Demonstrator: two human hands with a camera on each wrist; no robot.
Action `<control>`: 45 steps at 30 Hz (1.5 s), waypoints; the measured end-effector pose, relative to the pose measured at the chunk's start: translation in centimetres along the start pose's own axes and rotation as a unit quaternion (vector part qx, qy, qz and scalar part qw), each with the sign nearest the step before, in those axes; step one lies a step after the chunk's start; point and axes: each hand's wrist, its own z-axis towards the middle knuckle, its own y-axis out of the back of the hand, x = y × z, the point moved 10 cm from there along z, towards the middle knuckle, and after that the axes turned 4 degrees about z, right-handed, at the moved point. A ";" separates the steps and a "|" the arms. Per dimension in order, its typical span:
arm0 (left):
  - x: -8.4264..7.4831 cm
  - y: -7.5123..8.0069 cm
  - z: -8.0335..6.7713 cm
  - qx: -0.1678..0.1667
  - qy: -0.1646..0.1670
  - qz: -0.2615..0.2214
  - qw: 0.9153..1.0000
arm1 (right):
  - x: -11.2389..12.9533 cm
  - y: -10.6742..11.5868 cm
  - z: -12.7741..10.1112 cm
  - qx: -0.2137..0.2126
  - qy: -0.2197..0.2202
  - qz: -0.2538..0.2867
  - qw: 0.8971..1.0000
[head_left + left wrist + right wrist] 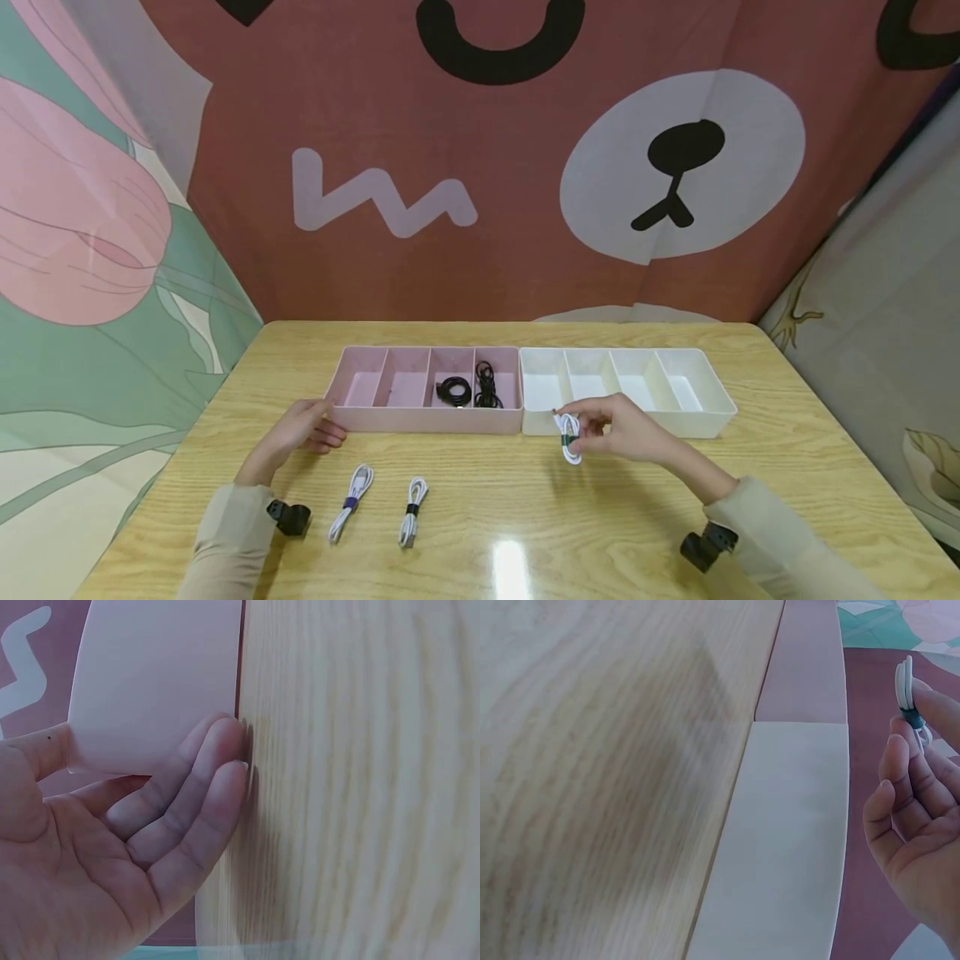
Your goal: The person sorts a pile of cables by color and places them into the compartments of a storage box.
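Bundled white cable (570, 437), tied at its middle with a dark band, is hanging pinched in the fingertips of the right hand (626, 429) just above the wooden table (525, 517), in front of the near wall of the white tray (626, 392). Nearest the camera, two more coiled white cables are lying side by side on the tabletop: one with a blue tie (351, 502) and, just to its right, one with a black tie (412, 510). Further in, the left hand (300, 429) is resting on the table with its fingers loosely extended and holding nothing, its fingertips touching the near left corner of the pink tray (360, 387); the left wrist view is showing those fingers (217, 761) lying against the tray's wall. Beyond the hands, both four-compartment trays are sitting end to end, touching. A coiled black cable (453, 390) is lying in the pink tray's third compartment from the left, and another black cable (487, 385) in its rightmost one. A bear-face backdrop (675, 167) is standing behind the table.
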 end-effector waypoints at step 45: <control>-0.4 -0.1 -0.1 0.015 -0.003 -0.023 1.000 | -2.3 3.2 3.7 -0.046 -0.051 -0.012 0.998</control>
